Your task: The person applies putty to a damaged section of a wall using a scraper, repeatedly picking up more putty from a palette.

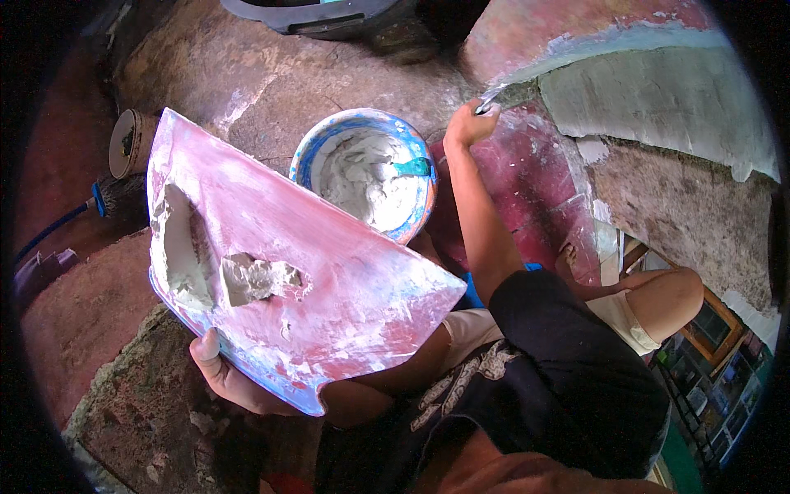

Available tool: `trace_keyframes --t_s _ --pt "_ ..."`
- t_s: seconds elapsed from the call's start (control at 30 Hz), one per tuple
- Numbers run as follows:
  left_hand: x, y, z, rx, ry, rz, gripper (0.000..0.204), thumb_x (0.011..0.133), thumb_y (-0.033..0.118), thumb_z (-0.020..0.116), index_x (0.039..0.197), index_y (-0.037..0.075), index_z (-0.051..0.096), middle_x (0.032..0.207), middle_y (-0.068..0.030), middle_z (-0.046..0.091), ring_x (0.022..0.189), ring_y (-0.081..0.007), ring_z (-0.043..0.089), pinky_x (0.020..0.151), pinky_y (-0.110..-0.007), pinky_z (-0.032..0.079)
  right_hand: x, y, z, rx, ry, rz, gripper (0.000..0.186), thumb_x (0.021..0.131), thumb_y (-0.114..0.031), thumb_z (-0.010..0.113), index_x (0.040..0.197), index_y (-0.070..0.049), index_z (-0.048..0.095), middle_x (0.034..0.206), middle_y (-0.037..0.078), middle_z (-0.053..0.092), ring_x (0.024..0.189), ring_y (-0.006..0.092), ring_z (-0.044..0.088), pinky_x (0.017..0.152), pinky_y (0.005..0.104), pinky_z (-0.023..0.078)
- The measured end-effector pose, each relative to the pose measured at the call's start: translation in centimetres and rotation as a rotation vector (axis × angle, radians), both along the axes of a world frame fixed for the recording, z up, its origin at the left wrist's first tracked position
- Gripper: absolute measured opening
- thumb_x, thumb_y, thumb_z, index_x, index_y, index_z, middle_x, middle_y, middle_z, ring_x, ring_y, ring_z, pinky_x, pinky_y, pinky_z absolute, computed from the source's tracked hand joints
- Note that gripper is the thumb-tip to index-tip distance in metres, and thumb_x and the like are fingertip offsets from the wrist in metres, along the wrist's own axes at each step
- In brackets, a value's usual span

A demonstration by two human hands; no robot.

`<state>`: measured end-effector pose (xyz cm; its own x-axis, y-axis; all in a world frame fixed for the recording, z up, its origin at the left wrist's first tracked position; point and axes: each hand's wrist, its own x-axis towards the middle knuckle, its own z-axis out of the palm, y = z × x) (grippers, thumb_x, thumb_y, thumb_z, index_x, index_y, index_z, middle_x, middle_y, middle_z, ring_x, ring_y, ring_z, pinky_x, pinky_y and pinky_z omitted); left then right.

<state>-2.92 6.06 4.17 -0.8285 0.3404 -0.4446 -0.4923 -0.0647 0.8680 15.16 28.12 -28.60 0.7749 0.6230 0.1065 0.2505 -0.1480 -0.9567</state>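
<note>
My left hand (216,370) grips the lower left edge of a flat, pinkish sheet (329,272) with a bluish rim, its thumb on top. A long lump of white putty (177,251) lies along the sheet's left side, with a smaller lump (257,278) beside it. My outstretched right hand (471,126) is closed on a small, pale-bladed tool that looks like a putty knife (491,95), its tip at the wall's lower edge. Between my hands stands a blue-rimmed bucket (299,160) of white putty, partly hidden by the sheet. A green piece (411,167) sticks out of the putty.
Smooth grey plaster (658,99) coats part of the wall at upper right. Dark red flooring (527,198) lies below it. A dark tub (317,20) stands at the top. On the left are a round container (127,146) and a blue-handled brush (107,200).
</note>
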Motion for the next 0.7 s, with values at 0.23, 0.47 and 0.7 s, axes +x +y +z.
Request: trace_keyframes --t_s 0.23,0.47,0.7 --pt "0.2 0.0 0.2 0.013 -0.088 -0.063 0.047 0.067 0.025 0.049 0.101 -0.007 0.042 0.089 -0.0176 0.051 0.079 -0.0255 0.052 0.074 -0.037 0.041 -0.1 0.7 -0.3 -0.022 -0.054 -0.027 0.012 0.07 -0.006 0.047 0.072 0.004 0.04 0.069 0.019 0.047 0.063 0.0338 0.049 0.057 0.0377 0.036" --pt "-0.1 -0.5 0.0 0.005 -0.086 -0.053 0.051 0.067 0.025 0.049 0.107 -0.005 0.039 0.095 -0.0171 0.049 0.086 -0.026 0.049 0.077 -0.039 0.038 -1.1 1.3 0.7 0.005 0.007 -0.084 0.012 0.07 -0.006 0.048 0.071 0.002 0.039 0.069 0.017 0.047 0.062 0.0327 0.049 0.056 0.0386 0.036" --pt "-0.3 -0.6 -0.6 0.02 -0.052 0.036 0.039 0.067 0.021 0.049 0.096 -0.005 0.046 0.091 -0.0156 0.051 0.081 -0.0242 0.051 0.074 -0.037 0.04 -1.7 1.6 0.7 -0.156 -0.069 -0.019 0.02 0.062 -0.007 0.056 0.067 0.0 0.038 0.066 0.014 0.045 0.058 0.0285 0.047 0.055 0.0376 0.036"
